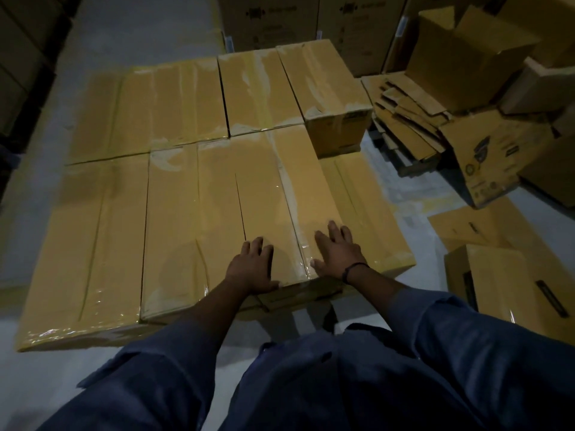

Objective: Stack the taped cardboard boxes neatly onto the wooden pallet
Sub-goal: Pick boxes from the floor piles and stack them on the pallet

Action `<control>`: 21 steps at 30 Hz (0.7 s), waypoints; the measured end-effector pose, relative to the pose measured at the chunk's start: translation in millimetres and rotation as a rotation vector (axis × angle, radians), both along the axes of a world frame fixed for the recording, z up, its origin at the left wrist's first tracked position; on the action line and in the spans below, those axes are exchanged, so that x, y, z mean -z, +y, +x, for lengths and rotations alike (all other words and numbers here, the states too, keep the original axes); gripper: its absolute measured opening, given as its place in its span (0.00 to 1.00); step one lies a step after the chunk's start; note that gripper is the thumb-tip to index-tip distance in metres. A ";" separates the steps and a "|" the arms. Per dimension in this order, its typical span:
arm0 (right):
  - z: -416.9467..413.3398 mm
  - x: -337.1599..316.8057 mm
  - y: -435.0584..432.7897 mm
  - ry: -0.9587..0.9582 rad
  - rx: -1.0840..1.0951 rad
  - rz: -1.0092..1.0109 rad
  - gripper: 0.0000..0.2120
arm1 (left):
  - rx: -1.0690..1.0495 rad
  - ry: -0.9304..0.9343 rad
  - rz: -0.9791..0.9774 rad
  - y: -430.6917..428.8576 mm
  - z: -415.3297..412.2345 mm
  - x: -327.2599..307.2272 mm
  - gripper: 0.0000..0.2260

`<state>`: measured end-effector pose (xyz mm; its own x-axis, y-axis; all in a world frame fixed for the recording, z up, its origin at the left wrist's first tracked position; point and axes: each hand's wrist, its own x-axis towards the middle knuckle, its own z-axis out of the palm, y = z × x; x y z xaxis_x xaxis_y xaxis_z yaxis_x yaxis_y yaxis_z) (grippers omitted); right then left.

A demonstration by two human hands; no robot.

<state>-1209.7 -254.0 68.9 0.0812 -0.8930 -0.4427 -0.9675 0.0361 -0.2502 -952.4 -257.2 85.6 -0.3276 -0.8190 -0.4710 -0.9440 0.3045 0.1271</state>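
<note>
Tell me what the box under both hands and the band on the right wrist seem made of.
Box: matte brown cardboard, judging by its flap seam. Tape: clear glossy plastic film; it glints. Wristband: dark, thin, perhaps cord or rubber; too small to tell.

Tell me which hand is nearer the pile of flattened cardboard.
Right. The right hand lies flat on the taped box, on the side toward the flattened cardboard pile; the left hand lies beside it, farther off.

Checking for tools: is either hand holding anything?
No; the left hand and right hand both rest flat, fingers straight, on the taped boxes, holding nothing.
</note>
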 end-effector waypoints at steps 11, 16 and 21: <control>-46.4 -8.6 13.3 -0.138 0.146 -0.040 0.41 | -0.046 0.076 -0.117 10.8 -49.1 -15.3 0.43; -103.5 -10.5 31.7 -0.138 0.209 -0.043 0.40 | -0.001 0.167 -0.181 14.0 -122.1 -24.8 0.39; -185.3 -13.4 61.1 -0.147 0.333 -0.073 0.39 | 0.118 0.231 -0.209 19.9 -212.5 -28.9 0.34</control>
